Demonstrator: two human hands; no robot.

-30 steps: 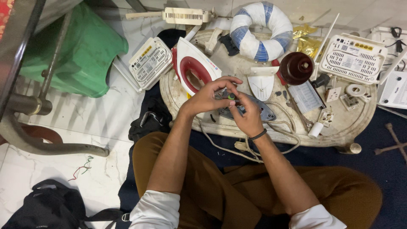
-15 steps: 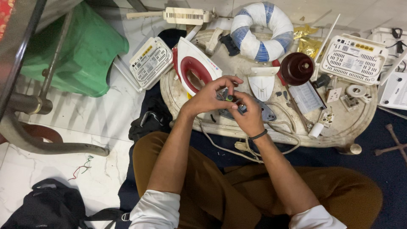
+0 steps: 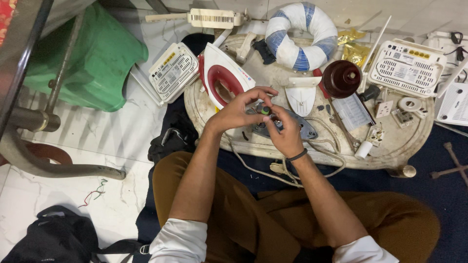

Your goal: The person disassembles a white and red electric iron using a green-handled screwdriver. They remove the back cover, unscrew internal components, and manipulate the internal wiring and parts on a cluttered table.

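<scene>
Since a second ago your hands have barely shifted. Your left hand (image 3: 239,111) and right hand (image 3: 285,131) meet over the grey iron soleplate (image 3: 292,127) on the worktop (image 3: 399,141), fingertips pinched shut in a grip on a small dark part (image 3: 266,111).

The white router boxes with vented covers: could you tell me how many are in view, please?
3: one router left of the iron, one at the upper right, one cut off by the right edge. More may lie out of frame.
</scene>
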